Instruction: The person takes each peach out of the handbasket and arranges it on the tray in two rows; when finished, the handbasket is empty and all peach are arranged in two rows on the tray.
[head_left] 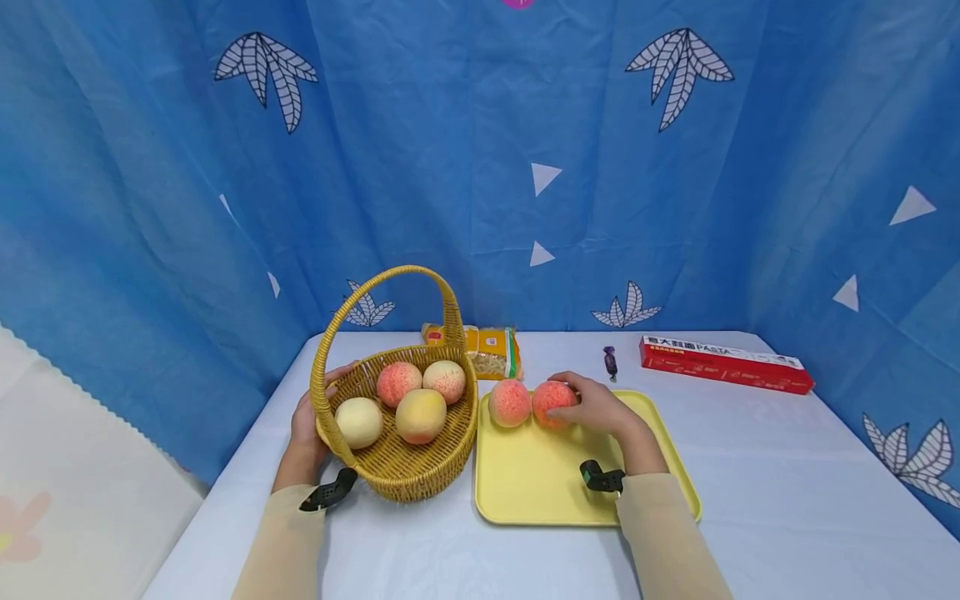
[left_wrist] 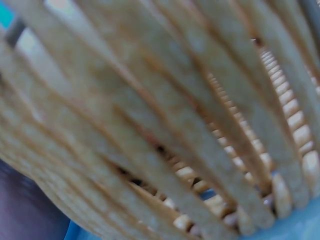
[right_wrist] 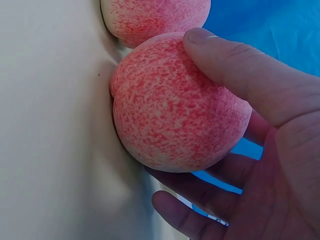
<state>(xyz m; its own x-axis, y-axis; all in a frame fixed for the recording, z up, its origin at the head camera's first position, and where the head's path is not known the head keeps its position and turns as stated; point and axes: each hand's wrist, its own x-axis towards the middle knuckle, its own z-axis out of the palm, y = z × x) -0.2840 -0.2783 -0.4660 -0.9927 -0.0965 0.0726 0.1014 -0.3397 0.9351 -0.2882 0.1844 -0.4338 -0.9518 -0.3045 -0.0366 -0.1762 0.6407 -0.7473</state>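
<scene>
I had the left hand [head_left: 306, 429] against the left side of the woven basket [head_left: 408, 490], toward the left edge of the table [head_left: 780, 483]; I couldn't tell whether its partly hidden fingers were curled round the rim. Inside the basket, the cream peach [head_left: 358, 422] lay leftmost, the red-speckled peach [head_left: 398, 383] and the pale peach [head_left: 444, 380] lay toward the back, and the yellow peach [head_left: 422, 416] sat in front of those two. Behind, near the table's far edge, was a food packet [head_left: 493, 350]. Just right of the basket, a pink peach [head_left: 509, 403] sat at the far left corner of the tray [head_left: 525, 492]. Right beside it, along the tray's far edge, I had the right hand [head_left: 600, 410] clamped on a second pink peach [head_left: 550, 402], thumb and fingers on opposite sides. Past that edge lay a wrapped sweet [head_left: 611, 363], and toward the table's far right corner, a red pasta box [head_left: 723, 367].
</scene>
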